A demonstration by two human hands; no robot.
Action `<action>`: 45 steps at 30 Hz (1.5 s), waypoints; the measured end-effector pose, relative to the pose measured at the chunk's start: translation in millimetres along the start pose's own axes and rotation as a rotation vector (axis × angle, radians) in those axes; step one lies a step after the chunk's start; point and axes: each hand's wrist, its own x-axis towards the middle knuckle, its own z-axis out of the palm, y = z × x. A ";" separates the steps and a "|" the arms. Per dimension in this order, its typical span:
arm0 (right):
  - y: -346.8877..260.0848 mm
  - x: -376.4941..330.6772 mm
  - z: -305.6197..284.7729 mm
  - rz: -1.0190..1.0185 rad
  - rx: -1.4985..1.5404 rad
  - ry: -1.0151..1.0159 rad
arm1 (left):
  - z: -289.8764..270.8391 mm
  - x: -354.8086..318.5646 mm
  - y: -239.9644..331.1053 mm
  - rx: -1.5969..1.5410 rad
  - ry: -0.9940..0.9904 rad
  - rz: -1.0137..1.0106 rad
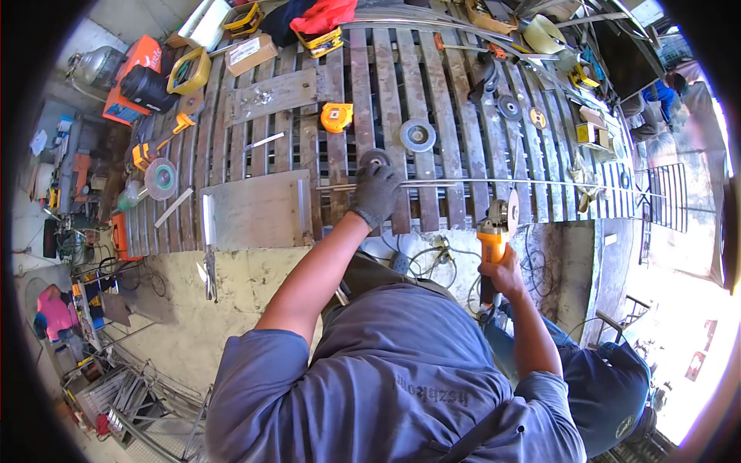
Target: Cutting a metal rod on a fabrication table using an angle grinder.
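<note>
My left hand [376,193], in a dark grey glove, reaches across the slatted workbench with its fingers closed at a small dark grey disc [376,155]; the glove hides part of it. Thin metal rods [463,181] pass under or beside this hand and run far to the right. At the bench's near edge my bare right hand [503,272] is wrapped round an orange angle grinder [492,243]. Its thin cutting disc [513,213] points up, a little below the rods. A grey flap disc [417,135] lies just beyond my left hand.
An orange tape measure [336,117], a metal plate [258,210] and a large disc [161,178] lie leftward. Another grinder [485,81] and loose discs [538,117] lie at the far right. Cables [432,258] hang below the bench edge. A person in dark clothing [606,393] is close on my right.
</note>
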 end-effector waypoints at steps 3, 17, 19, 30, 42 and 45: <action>-8.1 4.8 4.3 -0.017 -0.002 -0.030 | 9.6 -9.0 -7.9 -0.010 -0.054 -0.052; -13.5 1.3 29.6 -0.170 -0.032 -0.116 | -10.5 -26.8 16.8 0.425 -0.442 -0.078; -12.2 -2.0 32.4 -0.148 -0.039 -0.117 | -9.7 -20.0 19.4 0.407 -0.479 -0.071; -0.7 -17.0 32.1 -0.126 -0.040 -0.092 | 3.4 -46.9 12.4 0.373 -0.396 0.040; 15.1 -31.1 28.6 -0.199 0.054 -0.091 | 6.9 -66.9 6.3 0.166 -0.318 -0.301; 17.3 -33.6 28.2 -0.130 -0.047 -0.069 | -4.7 -63.8 0.3 -0.006 -0.442 -0.413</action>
